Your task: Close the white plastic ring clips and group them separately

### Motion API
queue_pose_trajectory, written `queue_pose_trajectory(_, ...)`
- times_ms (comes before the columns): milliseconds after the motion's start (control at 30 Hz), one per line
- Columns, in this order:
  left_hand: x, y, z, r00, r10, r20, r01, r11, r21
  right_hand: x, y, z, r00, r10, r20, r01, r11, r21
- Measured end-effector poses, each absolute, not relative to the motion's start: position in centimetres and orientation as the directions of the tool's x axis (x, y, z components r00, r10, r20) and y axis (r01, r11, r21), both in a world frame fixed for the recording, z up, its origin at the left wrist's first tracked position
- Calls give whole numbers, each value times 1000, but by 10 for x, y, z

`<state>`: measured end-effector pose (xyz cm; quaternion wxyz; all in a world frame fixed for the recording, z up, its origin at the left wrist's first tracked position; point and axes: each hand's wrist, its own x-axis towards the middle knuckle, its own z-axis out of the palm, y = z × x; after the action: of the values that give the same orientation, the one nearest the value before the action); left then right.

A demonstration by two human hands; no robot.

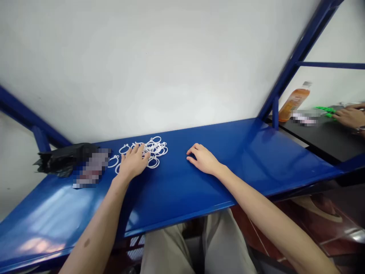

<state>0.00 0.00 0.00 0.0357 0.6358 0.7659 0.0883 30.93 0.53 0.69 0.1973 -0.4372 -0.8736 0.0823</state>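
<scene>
A loose pile of white plastic rings (156, 147), each with a small knob or clasp on its loop, lies on the blue tabletop (176, 194). My left hand (134, 161) rests palm down over the pile's left part, fingers spread, covering some of the rings. It touches them, with no ring visibly gripped. To the right of the pile, apart from it, my right hand (203, 158) lies on its side on the table. Its fingers are loosely curled, a gap shows between thumb and forefinger, and nothing is visible in it.
A crumpled black plastic bag (61, 158) and a blurred-out packet (94, 169) lie left of the rings. Blue metal frame posts (288, 72) flank the table. On a dark table (319, 133) at right stand a bottle of orange drink (295, 102) and green pieces near another person's hand (349, 116).
</scene>
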Motion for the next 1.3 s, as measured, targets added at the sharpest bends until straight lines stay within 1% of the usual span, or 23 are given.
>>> queue_pose_trajectory(233, -10, 0, -2, -214, 976, 32, 965, 207, 163, 310, 5, 10, -536, 802, 264, 723, 597, -347)
queue_pose_trajectory(333, -18, 0, -1, -216, 976, -22, 968, 217, 128, 310, 5, 10, -539, 802, 259, 721, 598, -351)
queue_pose_trajectory(467, -23, -1, 0, -178, 979, -97, 979, 186, 84, 311, 6, 9, -541, 798, 265, 716, 603, -353)
queue_pose_trajectory(567, -23, -2, -1, -131, 986, -99, 987, 139, 86, 312, 7, 7, -546, 793, 271, 711, 609, -351)
queue_pose_trajectory(667, -21, 0, -3, -119, 987, -107, 986, 130, 100, 313, 7, 6, -548, 792, 269, 709, 611, -353)
queue_pose_trajectory(733, -19, 1, -6, -139, 986, -87, 984, 148, 103, 313, 7, 7, -550, 791, 268, 708, 612, -353)
queue_pose_trajectory(833, -16, 4, -10, -151, 988, -15, 982, 152, 111, 313, 7, 7, -551, 791, 268, 707, 612, -354)
queue_pose_trajectory(1100, -20, 2, -4, -65, 983, 171, 991, 44, 125, 313, 8, 6, -555, 788, 268, 697, 616, -368)
queue_pose_trajectory(1300, -14, -5, 12, -176, 960, 218, 980, 151, 126, 313, 8, 7, -549, 796, 256, 700, 605, -380)
